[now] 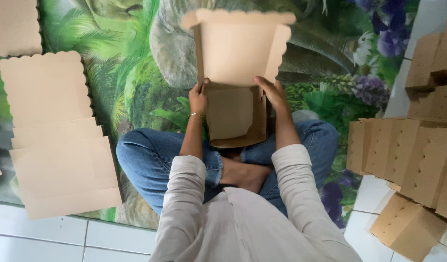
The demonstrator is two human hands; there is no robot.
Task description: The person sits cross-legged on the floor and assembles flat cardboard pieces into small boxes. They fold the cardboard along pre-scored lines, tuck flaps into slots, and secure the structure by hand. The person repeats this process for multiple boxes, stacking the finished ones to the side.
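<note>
Left hand point(198, 97): grips the left wall of the brown cardboard scalloped-lid box point(235, 114).
Right hand point(272, 92): grips the right wall.
Tip: press both walls evenly and squarely.

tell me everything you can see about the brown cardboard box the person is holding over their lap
The plain brown cardboard box looks like thin kraft board, unprinted. It is folded into an open-topped tray with its lid flap standing open, pointing away from the person; the lid and its side flaps have scalloped edges. The inside is empty. It sits above the person's crossed legs in blue jeans. The left hand grips its left wall at the hinge, and the right hand grips the right wall.
</note>
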